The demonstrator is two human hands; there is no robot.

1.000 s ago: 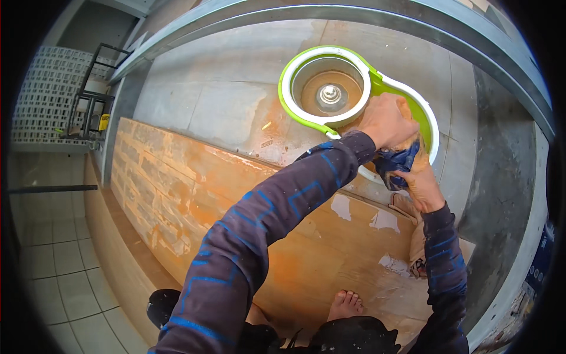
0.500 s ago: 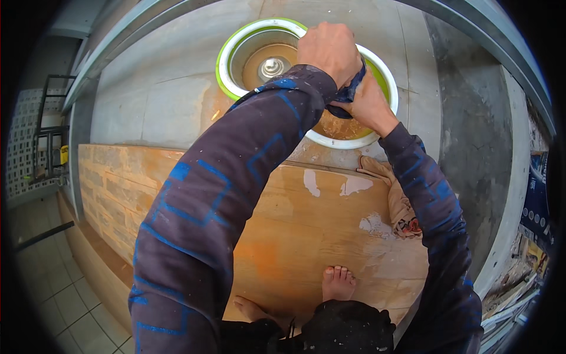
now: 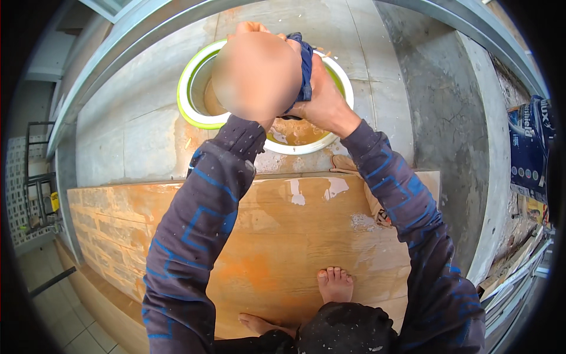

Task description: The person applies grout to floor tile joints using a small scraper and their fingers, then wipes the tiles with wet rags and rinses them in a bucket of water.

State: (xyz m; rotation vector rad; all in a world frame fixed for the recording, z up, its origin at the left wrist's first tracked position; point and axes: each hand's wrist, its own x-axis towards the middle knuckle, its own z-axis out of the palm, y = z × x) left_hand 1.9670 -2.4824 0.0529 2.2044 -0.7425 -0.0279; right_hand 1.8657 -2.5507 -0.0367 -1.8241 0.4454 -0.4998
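Observation:
A dark blue cloth (image 3: pixel 306 66) is bunched between my two hands above a white and green mop bucket (image 3: pixel 186 106). My left hand (image 3: pixel 256 74) is closed on the cloth's left side; a blurred patch covers much of it. My right hand (image 3: pixel 325 99) wraps the cloth from the right, with its wrist over the bucket's near right rim. Murky brown water (image 3: pixel 299 131) shows in the bucket's right part, below the cloth. Most of the bucket's left part lies hidden behind my left hand.
The bucket stands on grey tiles (image 3: pixel 150 133) beyond a wet, wood-patterned step (image 3: pixel 283 236), where my bare feet are. A beige cloth (image 3: pixel 374 203) lies on the step near my right forearm. A blue printed bag or container (image 3: pixel 526 150) is at the far right, past a grey ledge.
The view has shifted, so the bucket appears farther left. My left hand has turned and moved up around the cloth, and more blue cloth shows between my hands.

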